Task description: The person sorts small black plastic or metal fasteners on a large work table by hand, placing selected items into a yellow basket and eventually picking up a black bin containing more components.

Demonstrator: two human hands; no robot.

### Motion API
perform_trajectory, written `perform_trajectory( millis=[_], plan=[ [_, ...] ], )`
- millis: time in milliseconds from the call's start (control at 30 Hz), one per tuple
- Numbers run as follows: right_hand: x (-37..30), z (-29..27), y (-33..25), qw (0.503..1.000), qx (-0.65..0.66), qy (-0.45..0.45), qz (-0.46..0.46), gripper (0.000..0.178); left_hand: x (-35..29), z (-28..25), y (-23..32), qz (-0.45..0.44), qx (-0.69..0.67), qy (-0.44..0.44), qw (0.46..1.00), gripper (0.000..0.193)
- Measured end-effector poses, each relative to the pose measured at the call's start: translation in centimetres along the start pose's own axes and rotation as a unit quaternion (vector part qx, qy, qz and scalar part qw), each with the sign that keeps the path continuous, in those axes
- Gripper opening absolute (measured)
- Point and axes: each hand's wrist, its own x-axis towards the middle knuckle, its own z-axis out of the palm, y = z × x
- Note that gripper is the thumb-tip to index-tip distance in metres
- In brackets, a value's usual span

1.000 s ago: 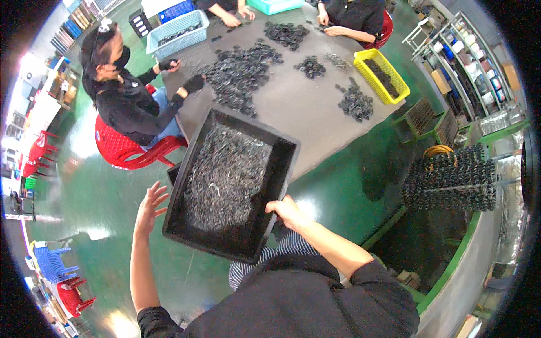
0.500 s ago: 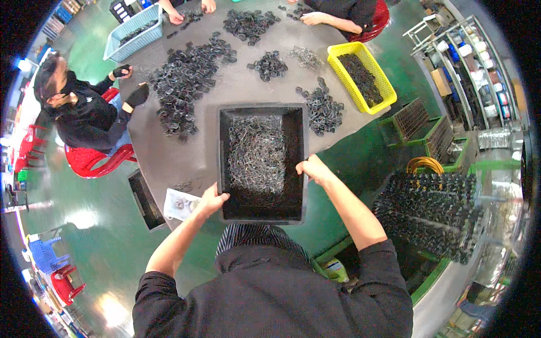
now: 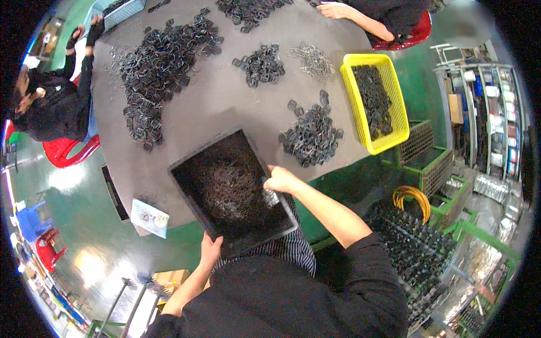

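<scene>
A black rectangular bin is held between my hands at the near edge of the table, turned askew. Inside it lies a heap of small metal pieces, darkened and blurred. My left hand grips the near-left side, thumb over the rim. My right hand is closed on the right side. Just beyond the bin, a pile of black clip-like parts rests on the grey table. To the left is a larger pile of similar parts.
A yellow basket of dark parts stands on the table's right side. Bare metal pieces lie farther back. A small white tray sits at the near-left corner. One co-worker sits left; another's arm reaches in. Green crates stand right.
The bin has turned counterclockwise and moved nearer my body, its contents now darker and shifted. My hands stay on it. The view has swung, and the left co-worker's hands have risen.
</scene>
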Motion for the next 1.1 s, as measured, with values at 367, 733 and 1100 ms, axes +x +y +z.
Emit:
perform_trajectory(
  millis=[367, 733, 1100],
  plan=[
    [10.4, -28.4, -2.0, 0.893, -0.319, 0.316, -0.041, 0.116, -1.5, 1.0, 1.5, -0.087, -0.094, 0.068, 0.989, 0.047],
    [18.8, -34.0, 3.2, 0.848, -0.388, 0.285, -0.222, 0.072, -2.0, 1.3, 2.8, -0.150, -0.045, 0.092, 0.983, 0.043],
    [19.7, -38.3, 3.2, 0.895, -0.227, 0.247, -0.294, 0.057, -1.4, 1.3, 3.4, -0.115, -0.031, 0.070, 0.990, 0.052]
  ],
)
